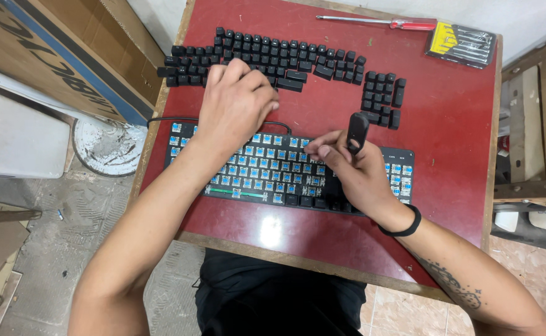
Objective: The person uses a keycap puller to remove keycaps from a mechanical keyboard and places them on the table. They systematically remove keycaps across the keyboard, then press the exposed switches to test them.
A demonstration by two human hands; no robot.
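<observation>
Your red-topped wooden counter (447, 143) carries a black mechanical keyboard with bare blue switches (273, 171). It's nearly stripped, with only a few caps left along the bottom row. The pulled black keycaps (267, 59) sit in rows behind it. Your left hand (235, 102) rests curled on those caps; can't tell if it has one. Your right hand's (354, 174) grip is closed on a black keycap puller (357, 132). A brown cardboard box with a blue stripe (68, 56) leans at left, and a yellow-and-black screwdriver-bit pack (461, 43) lies top right.

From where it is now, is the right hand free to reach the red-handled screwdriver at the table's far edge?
Probably not at once: the right hand holds a black keycap puller over the keyboard. The bare tabletop toward the screwdriver looks open, apart from the loose keycaps.
</observation>
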